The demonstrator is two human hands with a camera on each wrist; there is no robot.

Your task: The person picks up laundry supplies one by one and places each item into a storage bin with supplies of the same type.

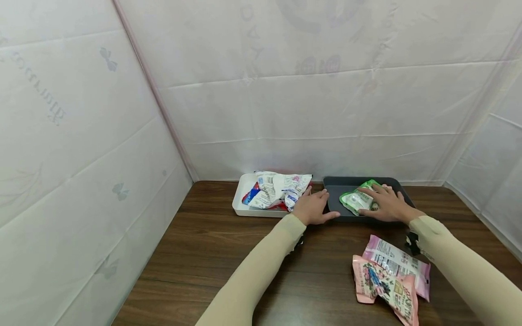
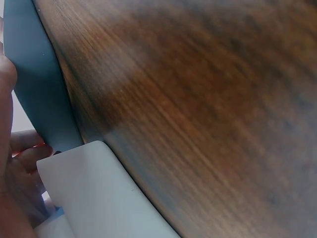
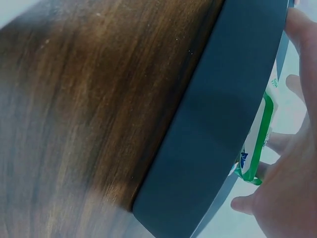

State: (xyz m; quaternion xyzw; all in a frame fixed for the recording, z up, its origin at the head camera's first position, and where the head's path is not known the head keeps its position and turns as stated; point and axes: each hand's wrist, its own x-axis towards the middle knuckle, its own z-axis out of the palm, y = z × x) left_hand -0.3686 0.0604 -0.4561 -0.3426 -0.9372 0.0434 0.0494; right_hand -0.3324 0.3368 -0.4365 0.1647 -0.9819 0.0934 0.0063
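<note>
Pale, creased sheeting (image 1: 285, 106) walls in the dark wood table (image 1: 195, 262), its printed lettering too faint for me to read. From where I watch, the right hand (image 1: 387, 203) has its fingers spread apart over the dark tray (image 1: 335, 184). Beneath and just left of those fingers lies the green-edged packet (image 1: 353, 199), inside the tray, its right part covered by the hand; whatever else lies under the palm, I can't make out. My right wrist view gives only a sliver of that packet behind the tray wall.

Left of it, the left hand (image 1: 311, 209) has its thumb held away from its fingers, at the right end of the white tray (image 1: 238, 195). Its fingertips partly hide the white bag (image 1: 269, 188), which covers most of a red-and-blue packet (image 1: 250, 194); whether they touch, I cannot tell. Nearer me than the right hand, a pink packet (image 1: 381, 281) overlaps a purple one (image 1: 395, 260).
</note>
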